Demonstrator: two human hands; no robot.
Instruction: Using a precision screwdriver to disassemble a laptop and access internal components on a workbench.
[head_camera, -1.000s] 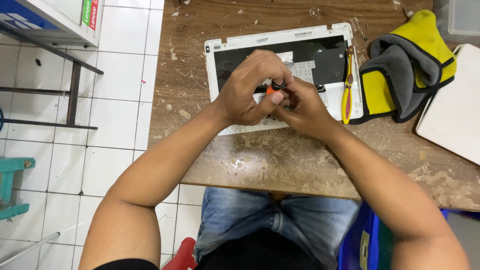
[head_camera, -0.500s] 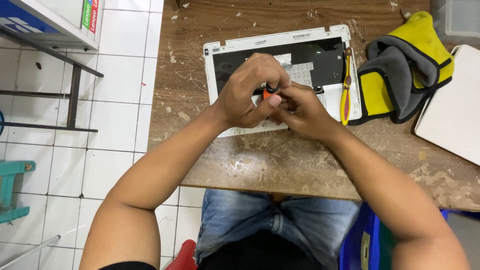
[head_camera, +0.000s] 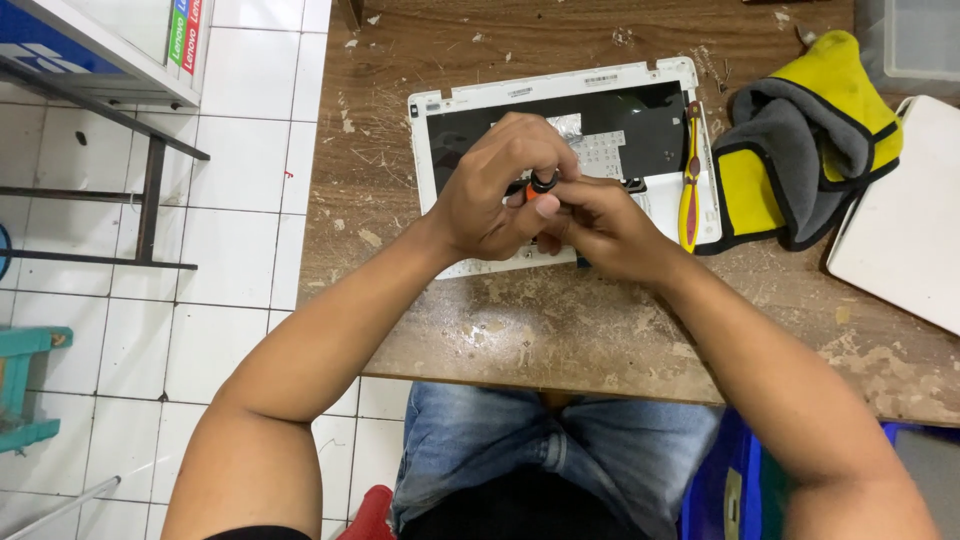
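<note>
two hands (head_camera: 545, 205), one screwdriver (head_camera: 540, 184), one laptop case (head_camera: 640, 120)

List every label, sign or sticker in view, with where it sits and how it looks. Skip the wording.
Sign panel: top left corner, on the white shelf unit; blue with white marks.
Label strips: on that unit's front edge; narrow, one green, one red, one blue.
Small sticker: top rim of the white laptop shell; a pale strip, too small to make out.

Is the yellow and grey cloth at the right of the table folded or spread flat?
Folded, loosely. The yellow and grey cloth lies bunched on the wooden table, its grey side doubled over the yellow one, beside the white laptop case.
</note>
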